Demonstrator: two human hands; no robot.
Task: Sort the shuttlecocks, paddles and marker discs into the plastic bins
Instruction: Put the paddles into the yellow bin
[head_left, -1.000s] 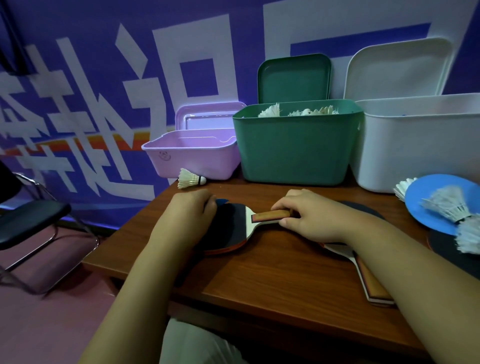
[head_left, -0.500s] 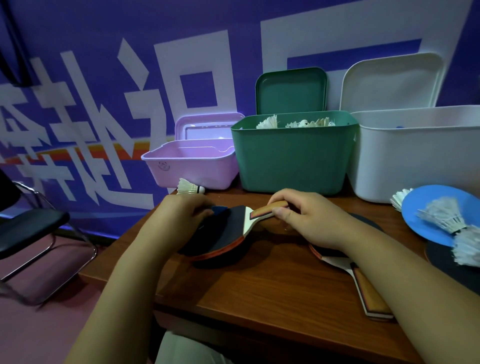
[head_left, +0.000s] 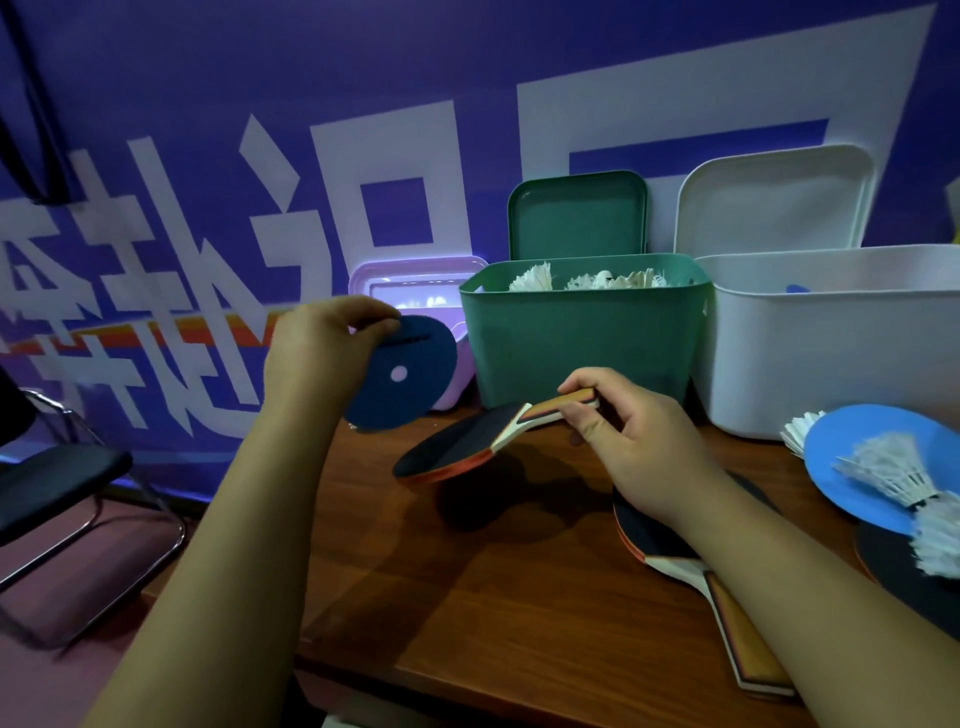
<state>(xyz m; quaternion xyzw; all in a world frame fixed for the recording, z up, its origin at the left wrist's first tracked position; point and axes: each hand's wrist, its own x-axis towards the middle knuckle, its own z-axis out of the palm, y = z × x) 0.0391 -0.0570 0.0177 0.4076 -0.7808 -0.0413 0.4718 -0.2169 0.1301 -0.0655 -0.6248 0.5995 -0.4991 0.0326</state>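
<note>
Both hands have risen from the desk (head_left: 493, 597): the left hand (head_left: 317, 358) pinches a dark blue marker disc (head_left: 402, 374) before the purple bin (head_left: 460, 366), and the right hand (head_left: 639, 452) grips the paddle (head_left: 457, 447) handle, blade tilted midair. Each piece should clear its bin's rim before release.

The wooden table (head_left: 467, 597) is carrying a pink bin (head_left: 461, 364), green bin (head_left: 582, 353), white bin (head_left: 831, 364), paddle (head_left: 737, 634) and light blue disc (head_left: 852, 467).

left hand (head_left: 317, 358) pinching dark blue disc (head_left: 402, 374), right hand (head_left: 639, 447) holding paddle (head_left: 467, 441) handle
</note>
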